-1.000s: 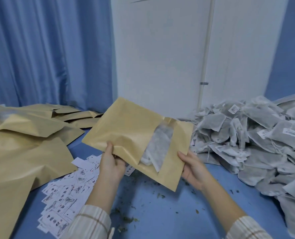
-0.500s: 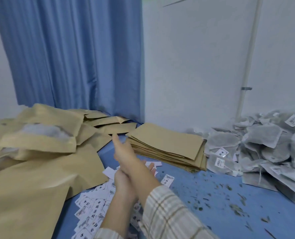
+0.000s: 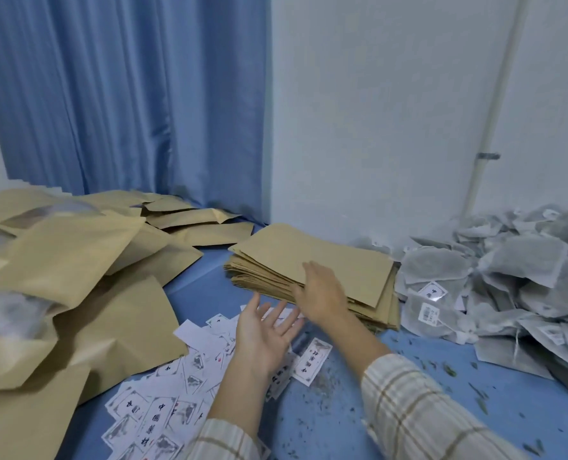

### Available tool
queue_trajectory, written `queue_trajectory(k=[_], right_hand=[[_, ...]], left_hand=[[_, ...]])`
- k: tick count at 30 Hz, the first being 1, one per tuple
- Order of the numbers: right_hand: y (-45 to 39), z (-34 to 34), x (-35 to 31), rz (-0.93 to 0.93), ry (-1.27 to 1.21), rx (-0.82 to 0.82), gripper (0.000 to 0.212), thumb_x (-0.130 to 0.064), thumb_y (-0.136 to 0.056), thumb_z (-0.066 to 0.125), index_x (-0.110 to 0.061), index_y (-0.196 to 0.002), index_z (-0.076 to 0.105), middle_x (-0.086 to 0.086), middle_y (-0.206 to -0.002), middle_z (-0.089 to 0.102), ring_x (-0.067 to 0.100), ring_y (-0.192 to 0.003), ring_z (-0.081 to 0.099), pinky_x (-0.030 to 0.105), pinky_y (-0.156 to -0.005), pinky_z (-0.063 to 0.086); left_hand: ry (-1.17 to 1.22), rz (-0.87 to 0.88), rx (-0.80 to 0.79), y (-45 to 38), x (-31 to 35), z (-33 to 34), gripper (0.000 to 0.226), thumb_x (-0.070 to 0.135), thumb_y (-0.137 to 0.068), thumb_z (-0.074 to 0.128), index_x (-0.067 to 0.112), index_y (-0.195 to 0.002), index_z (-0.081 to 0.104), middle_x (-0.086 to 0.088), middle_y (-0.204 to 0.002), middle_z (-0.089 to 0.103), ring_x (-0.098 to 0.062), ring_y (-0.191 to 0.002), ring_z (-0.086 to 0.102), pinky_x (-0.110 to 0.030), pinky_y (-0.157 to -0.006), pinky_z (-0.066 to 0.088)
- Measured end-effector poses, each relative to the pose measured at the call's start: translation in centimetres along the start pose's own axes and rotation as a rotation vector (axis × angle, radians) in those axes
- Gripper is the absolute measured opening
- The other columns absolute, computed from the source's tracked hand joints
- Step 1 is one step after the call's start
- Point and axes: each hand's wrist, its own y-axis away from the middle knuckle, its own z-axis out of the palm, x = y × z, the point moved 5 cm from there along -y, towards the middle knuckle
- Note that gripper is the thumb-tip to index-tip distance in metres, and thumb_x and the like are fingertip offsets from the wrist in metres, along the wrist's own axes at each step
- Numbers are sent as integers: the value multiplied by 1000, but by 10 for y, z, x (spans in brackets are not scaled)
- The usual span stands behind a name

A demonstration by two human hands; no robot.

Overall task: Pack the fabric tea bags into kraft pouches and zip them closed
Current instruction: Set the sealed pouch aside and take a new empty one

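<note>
Both hands open: left hand [image 3: 265, 336] palm-up, right hand [image 3: 322, 293] reaching forward.

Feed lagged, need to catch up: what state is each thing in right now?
Right hand: open, resting on the pouch stack.
Left hand: open, palm up, holding nothing.
Pouch stack: flat, unfilled.
Filled pouches: piled loosely.
Tea bags: heaped, unpacked.
Labels: scattered.
</note>
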Motion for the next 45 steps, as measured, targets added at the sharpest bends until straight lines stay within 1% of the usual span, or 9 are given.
queue_trajectory(k=[5, 9, 12, 21, 25, 31, 37, 40, 45], right_hand=[[-3, 16, 79, 91, 427, -191, 77, -56, -93, 35, -14, -149, 3, 5, -155, 16, 24, -143, 11, 40, -115, 9], [20, -3, 83, -148, 509, 139, 36, -40, -86, 61, -24, -119, 58, -1, -104, 67, 22, -96, 60, 31, -82, 45], [53, -22, 81, -349, 381, 476, 24, -20, -59, 88, -22, -78, 74, -3, -59, 64, 21, -53, 60, 25, -52, 48], [137, -63, 70, -562, 255, 657, 20, -18, -82, 57, -20, -90, 76, -3, -82, 71, 16, -68, 66, 25, -65, 53], [143, -75, 57, -410, 191, 311, 34, -44, -85, 60, -29, -115, 66, -8, -114, 66, 14, -106, 61, 30, -97, 44], [161, -112, 42, 22, -744, 161, 60, -64, -80, 38, -33, -130, 50, -25, -117, 56, -17, -100, 52, 3, -87, 39], [188, -139, 68, 323, -1657, 166, 48, -54, -92, 37, -18, -110, 62, 4, -95, 73, 16, -79, 70, 29, -56, 55], [211, -127, 93, 498, -1594, 252, 29, -34, -98, 42, -14, -92, 61, -3, -62, 68, 8, -50, 62, 21, -41, 45], [246, -83, 125, 721, -1526, 192, 13, -9, -91, 49, -4, -85, 60, 11, -74, 65, 18, -60, 64, 26, -50, 51]], left_hand=[[50, -19, 30, -23, -10, -18, 44, 26, -98, 48, 3, -132, 36, -22, -132, 50, -43, -100, 57, -48, -75, 48], [12, -19, 22, -32, -22, -14, 51, 21, -96, 52, 0, -138, 32, -23, -130, 49, -42, -102, 57, -45, -83, 47], [-36, 16, 13, -34, -28, -5, 49, 19, -90, 60, 2, -131, 42, -22, -114, 54, -40, -104, 58, -42, -87, 48], [-82, 122, -88, -2, -33, 22, 38, 0, -94, 47, 2, -132, 45, -19, -127, 56, -33, -105, 58, -45, -77, 51], [-267, 393, -31, 34, -16, 34, 33, -12, -91, 42, -3, -122, 51, -23, -123, 58, -23, -87, 59, -34, -73, 49], [-1181, 1069, -104, 100, 10, 65, 58, -12, -87, 36, 23, -129, 54, 4, -91, 64, -15, -74, 54, -11, -67, 40], [-2063, 1401, -272, 116, -30, 65, 95, -15, -78, 42, 52, -141, 14, 1, -154, 24, -24, -134, 28, -31, -105, 19], [-2361, 1289, -332, 108, -57, 49, 88, -2, -86, 43, 53, -143, 5, 2, -157, 11, -24, -140, 15, -34, -110, 12], [-2150, 417, -709, 107, -115, 25, 115, 47, -63, 76, 42, -147, -3, 3, -158, -13, -16, -144, -15, -43, -117, 1]])
